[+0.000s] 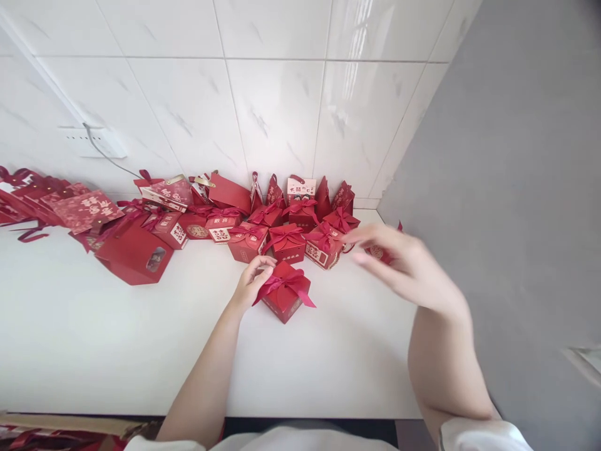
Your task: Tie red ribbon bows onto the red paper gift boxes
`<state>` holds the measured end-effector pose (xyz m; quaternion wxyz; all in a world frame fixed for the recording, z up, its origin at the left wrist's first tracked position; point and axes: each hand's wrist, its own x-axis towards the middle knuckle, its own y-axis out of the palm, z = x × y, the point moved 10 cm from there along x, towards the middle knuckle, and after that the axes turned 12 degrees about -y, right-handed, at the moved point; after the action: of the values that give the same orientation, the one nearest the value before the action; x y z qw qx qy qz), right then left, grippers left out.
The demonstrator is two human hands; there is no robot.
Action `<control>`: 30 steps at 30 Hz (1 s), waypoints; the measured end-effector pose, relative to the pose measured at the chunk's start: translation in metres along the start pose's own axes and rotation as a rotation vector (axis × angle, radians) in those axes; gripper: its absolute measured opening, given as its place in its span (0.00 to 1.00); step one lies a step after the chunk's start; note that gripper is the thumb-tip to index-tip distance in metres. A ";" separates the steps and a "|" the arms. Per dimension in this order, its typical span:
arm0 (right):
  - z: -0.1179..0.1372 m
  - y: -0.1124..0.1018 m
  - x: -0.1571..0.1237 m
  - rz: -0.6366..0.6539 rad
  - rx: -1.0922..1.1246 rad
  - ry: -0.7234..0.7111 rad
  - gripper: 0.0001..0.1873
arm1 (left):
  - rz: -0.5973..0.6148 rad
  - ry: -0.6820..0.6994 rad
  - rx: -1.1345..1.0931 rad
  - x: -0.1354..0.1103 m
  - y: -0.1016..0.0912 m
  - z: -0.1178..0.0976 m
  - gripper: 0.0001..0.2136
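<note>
Steadying was seemingly intended: front box (pixel 284 293), on counter (pixel 347 369), was touched at ten o'clock by left hand (pixel 252 285), fingers bent, grip not tellable. Right hand (pixel 410 270) was held empty at two, thumb parted. Other boxes (pixel 287 245) were massed toward twelve, presumably for room.

- Front box (pixel 286 304): on table (pixel 141 338), before grouped boxes (pixel 287 245).
- Rear cartons (pixel 230 194): behind grouped boxes, along wall (pixel 277 94).
- Leftmost cartons (pixel 87 210): left of grouped boxes.

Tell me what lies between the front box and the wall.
In the head view, other red packages stand between the front box and the wall.
</note>
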<state>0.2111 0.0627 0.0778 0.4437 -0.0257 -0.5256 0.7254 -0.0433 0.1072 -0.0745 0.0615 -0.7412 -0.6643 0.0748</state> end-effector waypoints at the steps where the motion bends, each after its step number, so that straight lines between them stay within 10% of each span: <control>1: -0.006 0.021 0.006 0.088 0.027 0.021 0.19 | 0.067 -0.041 -0.013 -0.001 0.005 0.002 0.10; 4: -0.032 0.088 0.018 0.354 0.053 0.162 0.23 | 0.214 -0.157 0.008 -0.008 0.012 0.007 0.11; 8: -0.047 0.129 0.025 0.402 0.099 0.228 0.26 | 0.287 -0.173 0.111 -0.014 0.013 0.004 0.19; 15: -0.030 0.122 0.009 0.528 0.298 0.087 0.16 | 0.005 -0.161 0.215 -0.002 -0.008 0.014 0.23; 20: -0.051 0.122 0.015 0.385 0.170 0.119 0.43 | -0.264 -0.125 0.455 0.000 -0.026 0.014 0.21; 30: -0.048 0.149 0.028 0.369 0.273 -0.064 0.55 | -0.019 -0.147 0.307 0.000 -0.006 0.011 0.20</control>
<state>0.1264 0.1094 -0.0488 0.2860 -0.0381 -0.4229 0.8590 -0.0511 0.1075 -0.0840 0.1260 -0.7094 -0.6546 0.2289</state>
